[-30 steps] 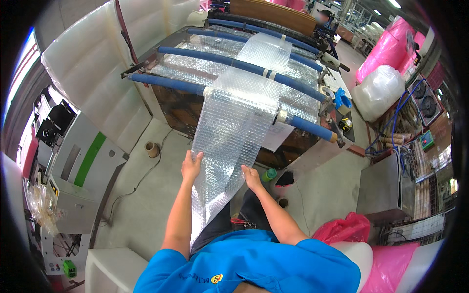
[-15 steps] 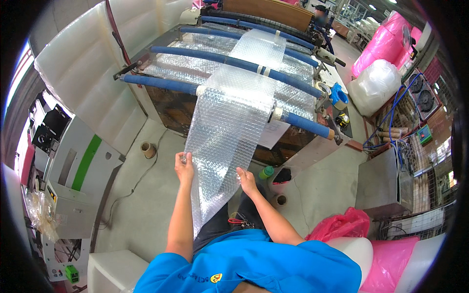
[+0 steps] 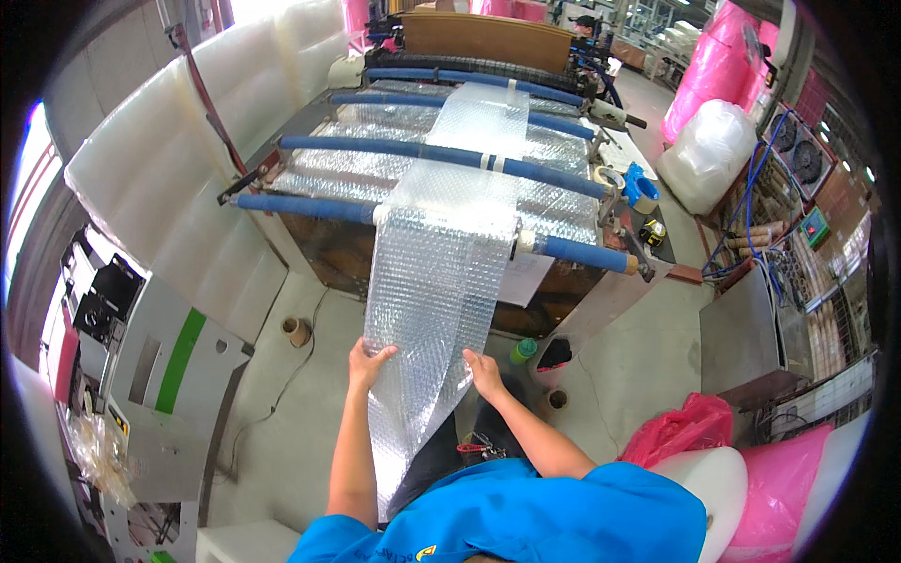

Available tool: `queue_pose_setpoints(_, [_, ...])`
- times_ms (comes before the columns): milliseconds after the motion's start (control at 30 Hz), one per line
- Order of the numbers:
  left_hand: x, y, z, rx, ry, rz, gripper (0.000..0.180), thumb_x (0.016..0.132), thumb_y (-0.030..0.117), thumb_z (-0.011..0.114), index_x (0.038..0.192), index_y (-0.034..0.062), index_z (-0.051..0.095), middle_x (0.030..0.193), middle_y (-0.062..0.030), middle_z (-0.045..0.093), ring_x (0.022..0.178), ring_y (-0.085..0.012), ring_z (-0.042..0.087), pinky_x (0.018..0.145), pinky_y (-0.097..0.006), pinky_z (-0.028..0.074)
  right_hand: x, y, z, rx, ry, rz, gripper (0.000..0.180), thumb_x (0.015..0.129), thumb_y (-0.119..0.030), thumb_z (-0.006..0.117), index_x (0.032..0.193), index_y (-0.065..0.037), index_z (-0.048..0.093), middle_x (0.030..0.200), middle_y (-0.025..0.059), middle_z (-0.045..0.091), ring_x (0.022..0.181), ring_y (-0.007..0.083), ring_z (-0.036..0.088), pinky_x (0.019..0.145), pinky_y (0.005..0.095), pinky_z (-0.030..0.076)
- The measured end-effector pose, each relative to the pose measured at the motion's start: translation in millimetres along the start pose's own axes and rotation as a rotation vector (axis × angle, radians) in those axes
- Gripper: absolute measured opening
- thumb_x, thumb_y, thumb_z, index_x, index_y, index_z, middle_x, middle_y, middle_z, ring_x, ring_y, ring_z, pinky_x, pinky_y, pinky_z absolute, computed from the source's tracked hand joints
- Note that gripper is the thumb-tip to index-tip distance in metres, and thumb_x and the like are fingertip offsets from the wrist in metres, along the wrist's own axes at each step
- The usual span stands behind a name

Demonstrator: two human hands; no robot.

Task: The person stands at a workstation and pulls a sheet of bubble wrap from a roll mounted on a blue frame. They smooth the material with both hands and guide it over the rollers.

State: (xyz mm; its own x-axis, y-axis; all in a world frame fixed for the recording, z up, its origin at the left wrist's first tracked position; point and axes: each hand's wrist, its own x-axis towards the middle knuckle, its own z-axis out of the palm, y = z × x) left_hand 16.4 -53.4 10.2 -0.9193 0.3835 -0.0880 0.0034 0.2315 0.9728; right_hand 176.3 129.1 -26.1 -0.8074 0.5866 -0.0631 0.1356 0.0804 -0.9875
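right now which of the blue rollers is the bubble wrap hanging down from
The nearest blue roller, at the machine's front edge. The bubble wrap sheet drops from it to the left hand and right hand; over the three rollers behind, it only lies across.

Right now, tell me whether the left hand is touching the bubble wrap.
Touching. The head view shows the left hand gripping the left edge of the bubble wrap, thumb lying over the sheet with no gap.

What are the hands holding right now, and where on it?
Both hold the bubble wrap sheet hanging off the blue roller: left hand on its left edge, right hand on its right edge.
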Motion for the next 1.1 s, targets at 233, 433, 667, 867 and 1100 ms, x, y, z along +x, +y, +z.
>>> queue_pose_setpoints(233, [-3.6, -15.1, 11.4, 0.093, 0.030, 0.007, 0.042, 0.061, 0.025, 0.073, 0.087, -0.0003, 0.053, 0.078, -0.0079, 0.059, 0.069, -0.0136, 0.054, 0.064, -0.027, 0.044, 0.1, 32.0, -0.4, -0.059, 0.069, 0.005, 0.047, 0.081, -0.044, 0.047, 0.059, -0.002, 0.050, 0.055, 0.0009, 0.047, 0.055, 0.0104, 0.044, 0.053, 0.0273, 0.037])
queue_pose_setpoints(433, [37.2, 6.8, 29.2, 0.062, 0.062, 0.163, 0.043, 0.063, 0.030, 0.070, 0.089, -0.0001, 0.052, 0.079, -0.0114, 0.059, 0.072, -0.0193, 0.056, 0.067, -0.030, 0.043, 42.7, -0.1, -25.0, -0.127, 0.041, -0.104, 0.050, 0.082, -0.044, 0.043, 0.061, 0.001, 0.050, 0.054, 0.0070, 0.049, 0.054, 0.0150, 0.047, 0.054, 0.0315, 0.039])
queue_pose_setpoints(667, [87.9, 65.7, 44.1, 0.222, 0.169, 0.168, 0.053, 0.061, 0.041, 0.069, 0.089, -0.0009, 0.050, 0.084, -0.0158, 0.058, 0.079, -0.0266, 0.055, 0.070, -0.035, 0.041, 95.4, -52.9, -38.6, -0.133, 0.223, -0.241, 0.047, 0.080, -0.044, 0.047, 0.064, 0.001, 0.052, 0.054, 0.0073, 0.050, 0.054, 0.0150, 0.048, 0.054, 0.0305, 0.038])
queue_pose_setpoints(867, [85.4, 99.8, 40.3, 0.282, 0.160, 0.091, 0.064, 0.057, 0.048, 0.069, 0.096, 0.0006, 0.049, 0.092, -0.0170, 0.057, 0.087, -0.0288, 0.055, 0.076, -0.034, 0.041, 100.6, -50.4, -27.6, 0.035, 0.331, -0.173, 0.040, 0.077, -0.037, 0.054, 0.062, 0.000, 0.052, 0.054, 0.0057, 0.051, 0.055, 0.0138, 0.047, 0.054, 0.0289, 0.038])
queue_pose_setpoints(1100, [14.0, 42.7, 15.6, 0.327, 0.083, -0.108, 0.065, 0.056, 0.047, 0.070, 0.096, 0.0002, 0.049, 0.093, -0.0163, 0.057, 0.088, -0.0261, 0.055, 0.076, -0.034, 0.042, 8.2, -18.1, -3.8, -0.149, 0.071, -0.066, 0.031, 0.078, -0.031, 0.056, 0.064, -0.003, 0.055, 0.054, -0.0027, 0.045, 0.050, 0.0060, 0.040, 0.046, 0.0229, 0.032])
